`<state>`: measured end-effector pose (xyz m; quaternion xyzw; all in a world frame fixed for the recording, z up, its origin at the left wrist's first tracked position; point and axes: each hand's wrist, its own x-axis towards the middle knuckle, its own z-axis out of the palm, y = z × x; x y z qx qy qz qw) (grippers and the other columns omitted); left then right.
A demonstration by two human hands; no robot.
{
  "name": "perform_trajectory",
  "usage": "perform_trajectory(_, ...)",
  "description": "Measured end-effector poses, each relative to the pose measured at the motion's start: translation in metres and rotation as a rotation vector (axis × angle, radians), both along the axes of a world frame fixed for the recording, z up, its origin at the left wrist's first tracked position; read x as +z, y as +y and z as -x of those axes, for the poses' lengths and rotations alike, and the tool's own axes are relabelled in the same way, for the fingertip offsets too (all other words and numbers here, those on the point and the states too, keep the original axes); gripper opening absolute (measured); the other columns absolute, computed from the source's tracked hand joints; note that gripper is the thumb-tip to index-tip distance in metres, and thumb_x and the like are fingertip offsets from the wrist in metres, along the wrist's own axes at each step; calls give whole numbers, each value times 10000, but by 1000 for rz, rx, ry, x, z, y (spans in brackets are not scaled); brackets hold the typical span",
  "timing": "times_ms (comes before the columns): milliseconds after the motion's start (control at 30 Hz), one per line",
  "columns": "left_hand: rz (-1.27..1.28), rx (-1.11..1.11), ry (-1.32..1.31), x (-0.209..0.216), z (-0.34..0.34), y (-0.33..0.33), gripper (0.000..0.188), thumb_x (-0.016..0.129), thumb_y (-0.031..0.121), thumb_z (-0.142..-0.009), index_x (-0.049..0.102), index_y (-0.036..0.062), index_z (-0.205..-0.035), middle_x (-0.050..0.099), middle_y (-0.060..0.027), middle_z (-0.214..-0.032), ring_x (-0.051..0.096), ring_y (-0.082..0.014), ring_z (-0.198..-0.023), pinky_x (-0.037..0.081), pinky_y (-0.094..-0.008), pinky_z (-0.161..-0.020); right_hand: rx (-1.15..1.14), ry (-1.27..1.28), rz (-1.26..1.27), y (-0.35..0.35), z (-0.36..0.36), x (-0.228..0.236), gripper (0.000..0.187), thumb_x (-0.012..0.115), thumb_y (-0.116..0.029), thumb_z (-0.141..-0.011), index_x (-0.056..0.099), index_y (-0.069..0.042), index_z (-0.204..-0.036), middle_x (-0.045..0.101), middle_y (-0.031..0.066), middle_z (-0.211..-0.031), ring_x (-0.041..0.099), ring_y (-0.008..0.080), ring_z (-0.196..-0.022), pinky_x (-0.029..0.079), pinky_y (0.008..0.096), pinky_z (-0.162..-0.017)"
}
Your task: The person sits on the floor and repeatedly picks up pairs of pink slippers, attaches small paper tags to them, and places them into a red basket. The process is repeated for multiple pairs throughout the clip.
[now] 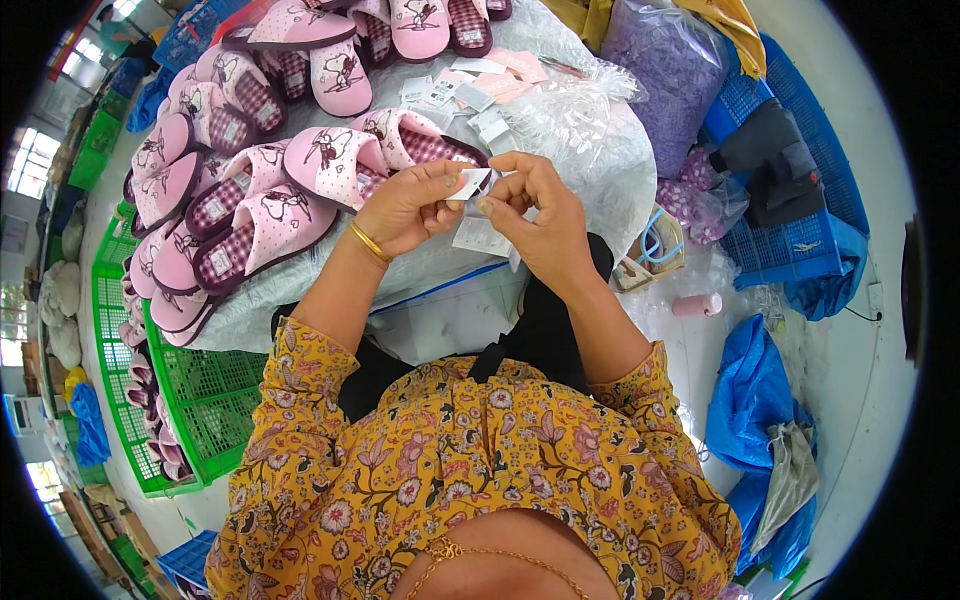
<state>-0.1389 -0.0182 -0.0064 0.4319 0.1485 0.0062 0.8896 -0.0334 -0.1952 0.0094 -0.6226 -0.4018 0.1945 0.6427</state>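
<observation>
In front of my chest, my left hand point(408, 208) pinches a small white tag point(468, 184) between thumb and fingers. My right hand point(538, 212) is closed at the tag's right side, thumb and fingertips together; what they grip is too small to make out. Just beyond both hands lies a pink slipper point(428, 143) with a checked lining and dark edge. To its left, a pink slipper with a cartoon dog print point(325, 150) rests among several others like it. White tags point(436, 92) are scattered past the hands, and a sheet of small labels point(482, 238) hangs below them.
The table point(612, 150) is covered in clear plastic. Slippers fill a green crate point(205, 405) at the left. On the right stand a bag of purple stuff point(665, 85), a blue crate point(785, 245), a pink roll point(697, 305) and a blue sack point(745, 395).
</observation>
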Motion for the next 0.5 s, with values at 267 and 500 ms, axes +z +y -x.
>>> perform_trajectory(267,52,-27,-40,-3,5,-2,324,617,146,-951,567,11,-1242,550,24,-818,456,-44,-640,353,-162,-522,36,23,5,0,3,1,345,683,-5,-829,584,-44,-1157,596,-19,-785,509,42,-671,438,207,-622)
perform_trajectory(500,177,-52,-159,-12,2,-3,290,628,169,-950,608,-3,-1182,575,11,-829,483,-56,-654,364,-167,-546,45,92,2,-1,1,-3,342,677,-7,-831,588,-50,-1159,585,-27,-784,496,40,-677,431,203,-625)
